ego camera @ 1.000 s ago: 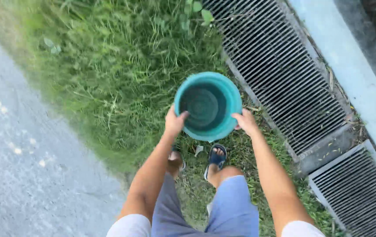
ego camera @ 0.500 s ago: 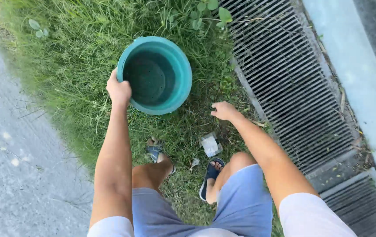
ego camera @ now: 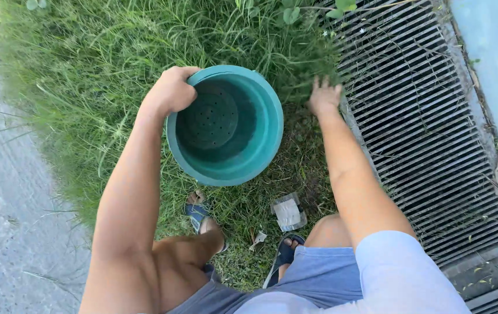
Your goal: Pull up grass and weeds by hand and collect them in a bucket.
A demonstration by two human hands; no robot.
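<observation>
At the centre of the frame, the left hand grips the teal pot rim; the right hand, off the pot since 1 second ago, now spreads open into grass beside the drain grate.

Soft, even daylight fills the scene, bright but without hard glare. The paved strip at the left edge looks pale and slightly washed out. Shadows are gentle: a dim patch lies inside the green bucket and under the person's legs. The right hand is slightly smeared by motion, and the grass softens toward the top corners, while the metal grate stays crisp.
</observation>
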